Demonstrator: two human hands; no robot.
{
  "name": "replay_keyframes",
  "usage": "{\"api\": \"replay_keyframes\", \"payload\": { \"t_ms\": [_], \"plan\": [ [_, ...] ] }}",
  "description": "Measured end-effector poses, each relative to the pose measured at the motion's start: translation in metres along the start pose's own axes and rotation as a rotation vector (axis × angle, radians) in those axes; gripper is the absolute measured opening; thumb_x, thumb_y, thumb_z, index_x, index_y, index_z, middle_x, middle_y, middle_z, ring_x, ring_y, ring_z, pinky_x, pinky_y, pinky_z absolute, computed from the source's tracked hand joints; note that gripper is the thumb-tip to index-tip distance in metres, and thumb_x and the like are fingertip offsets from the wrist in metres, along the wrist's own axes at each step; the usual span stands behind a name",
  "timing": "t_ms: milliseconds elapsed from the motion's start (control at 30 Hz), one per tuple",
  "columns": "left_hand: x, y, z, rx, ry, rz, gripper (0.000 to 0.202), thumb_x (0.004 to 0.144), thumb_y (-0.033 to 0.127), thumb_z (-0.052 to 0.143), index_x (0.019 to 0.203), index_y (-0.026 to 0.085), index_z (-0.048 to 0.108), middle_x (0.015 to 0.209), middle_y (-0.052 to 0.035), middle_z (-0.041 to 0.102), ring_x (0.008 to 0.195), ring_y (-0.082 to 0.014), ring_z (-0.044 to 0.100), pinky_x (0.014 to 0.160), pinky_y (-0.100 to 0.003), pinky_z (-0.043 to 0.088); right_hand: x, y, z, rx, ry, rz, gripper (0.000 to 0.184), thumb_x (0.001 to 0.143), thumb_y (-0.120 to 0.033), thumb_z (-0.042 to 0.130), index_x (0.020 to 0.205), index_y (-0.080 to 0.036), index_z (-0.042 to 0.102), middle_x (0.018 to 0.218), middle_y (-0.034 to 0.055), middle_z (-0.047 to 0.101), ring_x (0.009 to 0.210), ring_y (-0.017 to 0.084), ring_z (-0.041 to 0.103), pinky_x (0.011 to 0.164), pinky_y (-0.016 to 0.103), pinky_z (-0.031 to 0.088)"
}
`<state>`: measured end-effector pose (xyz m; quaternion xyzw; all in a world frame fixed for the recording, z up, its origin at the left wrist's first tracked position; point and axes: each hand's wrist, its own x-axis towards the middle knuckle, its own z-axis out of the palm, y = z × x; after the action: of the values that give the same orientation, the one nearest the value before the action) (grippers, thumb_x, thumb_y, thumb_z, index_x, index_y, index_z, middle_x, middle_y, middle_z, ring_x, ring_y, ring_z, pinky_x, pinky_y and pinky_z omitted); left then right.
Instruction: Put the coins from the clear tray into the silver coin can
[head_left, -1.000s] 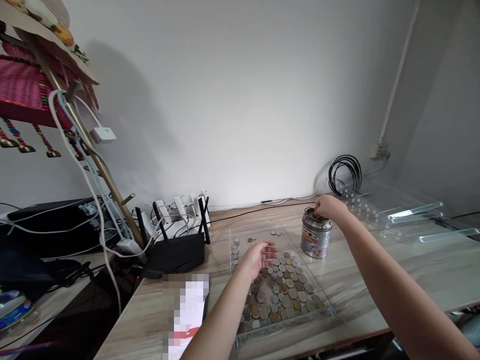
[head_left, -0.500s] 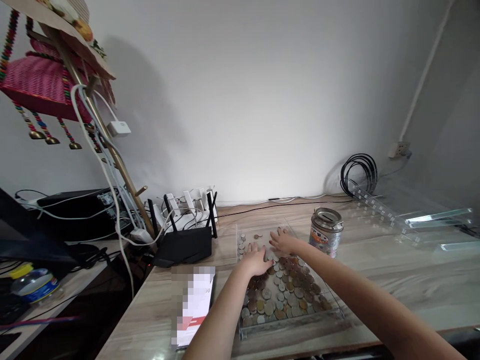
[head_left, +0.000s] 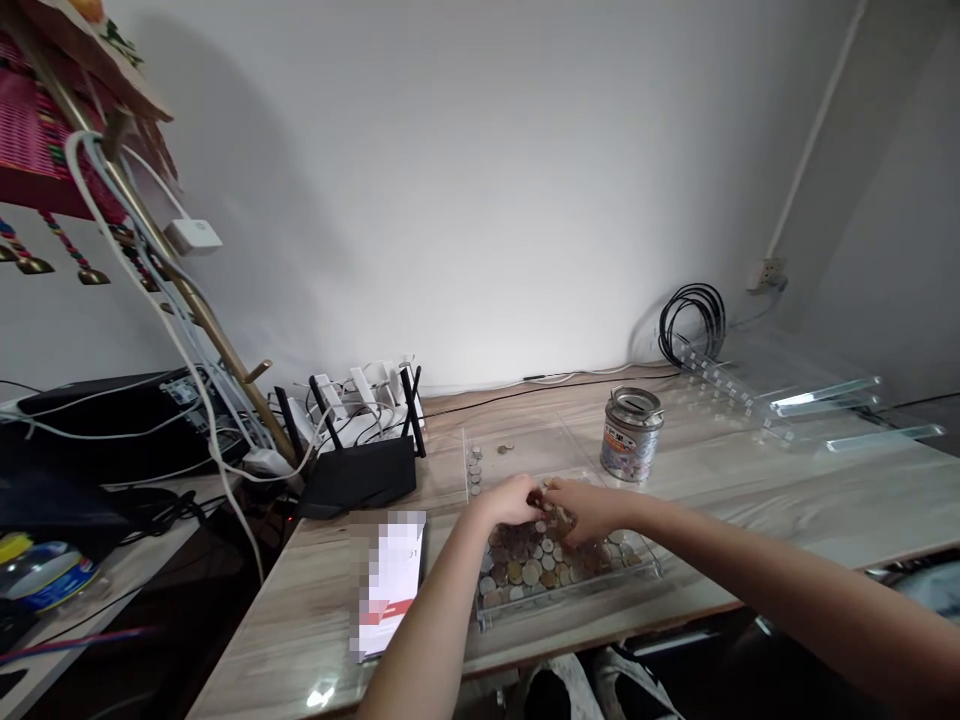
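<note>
Both hands are down in a shallow clear tray (head_left: 556, 601) that lies flat on the desk (head_left: 750, 500). The left hand (head_left: 512, 499) sits knuckles up. Its fingers (head_left: 531, 497) are curled down and inward onto the coins (head_left: 525, 572). The right hand (head_left: 590, 510) lies just beside it, almost touching, with its fingers (head_left: 559, 494) bent the same way. The two sets of fingertips meet over the far middle of the heap. Whether either hand has a coin pinched cannot be told, because the fingertips are hidden under the knuckles.

The mixed silver and brownish coins are spread over the tray floor beneath the fingers and on the near side of them. A short row of coins (head_left: 473, 470) lies beyond the left fingers, along the tray's far left edge. One or two loose coins (head_left: 504, 449) lie further beyond.

A round metal tin (head_left: 631, 435) with a printed label stands upright on the desk, beyond and to the right of the right fingers. It is outside the tray and apart from the hand. To the left of the left fingers, a pixelated card (head_left: 390, 585) lies flat on the desk. A black router (head_left: 358, 477) with raised antennas stands beyond it. Far beyond the right fingers, a coil of black cable (head_left: 691, 326) leans at the wall. Clear sheets (head_left: 817, 400) lie near it.
</note>
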<state>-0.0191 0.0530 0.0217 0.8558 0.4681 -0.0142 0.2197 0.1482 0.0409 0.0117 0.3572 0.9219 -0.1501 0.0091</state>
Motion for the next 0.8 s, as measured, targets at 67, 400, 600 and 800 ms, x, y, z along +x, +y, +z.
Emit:
{"api": "replay_keyframes", "payload": {
  "t_ms": [67, 400, 600, 800],
  "plan": [
    [0.0, 0.002, 0.002, -0.004, 0.039, 0.018, 0.034, 0.06, 0.033, 0.06, 0.09, 0.017, 0.058, 0.094, -0.0071, 0.059, 0.079, -0.0188, 0.056, 0.065, -0.024, 0.042, 0.002, -0.001, -0.002, 0.021, 0.001, 0.06, 0.07, 0.047, -0.035, 0.067, 0.11, -0.013, 0.047, 0.101, 0.0104, 0.053, 0.088, 0.022, 0.05, 0.07, 0.028, 0.039],
    [-0.001, 0.004, 0.006, 0.006, -0.003, -0.068, 0.03, 0.049, 0.025, 0.068, 0.078, 0.02, 0.062, 0.08, -0.0043, 0.063, 0.066, -0.0168, 0.056, 0.054, -0.023, 0.041, -0.001, -0.007, 0.013, 0.035, -0.009, 0.056, 0.035, 0.049, -0.03, 0.064, 0.082, -0.017, 0.061, 0.076, 0.0017, 0.06, 0.067, 0.015, 0.052, 0.052, 0.022, 0.031],
    [0.003, 0.002, 0.007, -0.076, -0.122, -0.017, 0.02, 0.052, 0.022, 0.064, 0.071, 0.019, 0.064, 0.07, -0.0009, 0.062, 0.059, -0.0133, 0.054, 0.05, -0.021, 0.039, -0.012, -0.019, 0.011, 0.08, -0.09, 0.078, 0.035, 0.052, -0.026, 0.061, 0.085, -0.016, 0.06, 0.069, 0.0014, 0.059, 0.058, 0.013, 0.049, 0.048, 0.021, 0.028],
    [0.007, 0.002, 0.015, -0.081, -0.001, 0.022, 0.027, 0.052, 0.015, 0.06, 0.078, 0.02, 0.061, 0.083, -0.0007, 0.061, 0.064, -0.011, 0.053, 0.052, -0.018, 0.038, -0.017, -0.023, 0.01, 0.105, -0.142, -0.034, 0.013, 0.053, -0.013, 0.053, 0.063, -0.015, 0.061, 0.064, 0.0002, 0.059, 0.058, 0.011, 0.049, 0.05, 0.02, 0.031]
  ]
}}
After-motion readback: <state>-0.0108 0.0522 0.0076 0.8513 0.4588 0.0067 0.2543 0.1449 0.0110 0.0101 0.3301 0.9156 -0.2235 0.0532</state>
